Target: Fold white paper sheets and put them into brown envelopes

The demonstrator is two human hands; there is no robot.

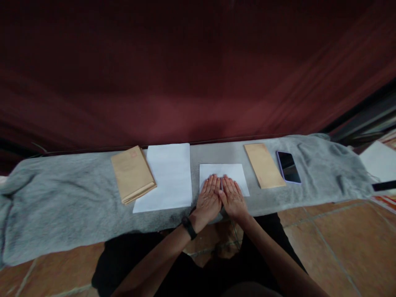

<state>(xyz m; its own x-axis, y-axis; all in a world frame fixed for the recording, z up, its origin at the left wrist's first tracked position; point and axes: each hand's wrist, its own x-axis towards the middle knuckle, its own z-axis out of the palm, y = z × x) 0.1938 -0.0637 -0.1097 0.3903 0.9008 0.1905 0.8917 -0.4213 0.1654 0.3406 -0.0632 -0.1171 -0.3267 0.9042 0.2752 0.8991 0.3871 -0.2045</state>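
My left hand [209,199] and my right hand [232,197] lie flat side by side, fingers stretched out, pressing on a small white folded sheet of paper [224,170] on a grey cloth-covered surface [77,206]. The index fingers almost touch. A black band sits on my left wrist. To the left lies a larger white sheet of paper [168,175]. Neither hand holds anything.
A stack of brown envelopes [132,173] lies left of the large sheet. A single brown envelope [264,165] and a phone [288,166] lie right of my hands. A dark red curtain hangs behind. Tiled floor shows below, and more white paper [379,160] at far right.
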